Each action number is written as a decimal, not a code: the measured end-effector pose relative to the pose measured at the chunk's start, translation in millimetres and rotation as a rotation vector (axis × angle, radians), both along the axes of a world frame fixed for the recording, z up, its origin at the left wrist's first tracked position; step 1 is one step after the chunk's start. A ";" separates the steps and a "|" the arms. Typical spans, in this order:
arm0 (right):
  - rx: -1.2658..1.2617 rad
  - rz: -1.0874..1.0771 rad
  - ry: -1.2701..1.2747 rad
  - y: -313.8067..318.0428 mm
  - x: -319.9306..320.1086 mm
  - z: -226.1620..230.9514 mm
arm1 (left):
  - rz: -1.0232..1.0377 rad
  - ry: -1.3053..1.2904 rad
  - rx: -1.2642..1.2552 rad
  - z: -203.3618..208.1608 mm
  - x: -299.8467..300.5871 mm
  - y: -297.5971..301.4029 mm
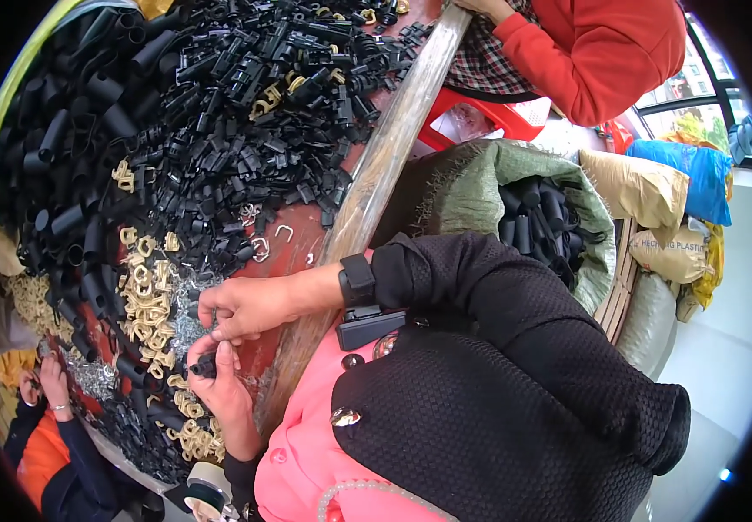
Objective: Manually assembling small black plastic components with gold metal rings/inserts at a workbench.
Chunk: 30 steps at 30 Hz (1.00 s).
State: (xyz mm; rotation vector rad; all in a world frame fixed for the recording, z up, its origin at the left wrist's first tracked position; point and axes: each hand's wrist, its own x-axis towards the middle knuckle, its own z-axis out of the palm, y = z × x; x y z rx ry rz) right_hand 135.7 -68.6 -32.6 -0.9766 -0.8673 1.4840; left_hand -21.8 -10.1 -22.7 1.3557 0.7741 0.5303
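My left hand (223, 396) is closed on a small black plastic part (204, 365) with a round hollow end. Just above it, my right hand (258, 306), with a black band on the wrist, is pinched, its fingertips close to the left thumb. What the right fingers hold is hidden or too small to name. Beside both hands lies a heap of small silver metal pieces (189, 317). Next to that is a strip of beige plastic clips (145, 304). Small black plastic parts (245, 157) are piled beyond the right hand.
Black tubes (63, 217) cover the left of the red table (293, 230), which has a wooden edge (384, 148). A person in red (602, 52) sits at the far right; another person's hands (50, 383) are at lower left. A woven sack (471, 187) holds black tubes.
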 end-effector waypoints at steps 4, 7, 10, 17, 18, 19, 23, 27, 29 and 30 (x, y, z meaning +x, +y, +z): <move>-0.011 0.010 0.039 2.3 -3.2 -3.8 | 0.001 -0.005 -0.013 -1.9 -0.4 0.9; -0.007 -0.004 0.062 4.8 -2.2 -7.8 | 0.000 -0.023 -0.042 -2.9 0.4 2.1; 0.048 0.005 0.082 6.3 -4.6 -8.8 | -0.008 -0.056 -0.093 -5.1 -0.8 3.8; 0.138 -0.054 -0.073 10.2 -2.2 -3.5 | 0.007 -0.040 -0.128 -7.7 -2.9 11.1; 0.183 -0.075 -0.131 9.3 0.6 -2.8 | -0.006 -0.053 -0.132 -6.8 -1.1 9.3; 0.181 -0.085 -0.147 7.6 3.6 -1.9 | 0.026 -0.048 -0.131 -4.6 -1.2 7.7; 0.348 -0.168 -0.454 11.2 -0.9 -0.7 | 0.080 -0.024 -0.127 -1.6 0.2 8.7; 0.379 -0.186 -0.561 8.6 2.0 -5.0 | 0.087 -0.013 -0.138 -1.5 3.9 6.3; 0.401 -0.320 -0.736 2.2 3.9 -5.2 | 0.108 0.023 -0.130 0.9 4.8 6.0; 0.411 -0.386 -0.821 -1.1 5.2 -2.5 | 0.106 0.024 -0.130 2.3 4.4 5.6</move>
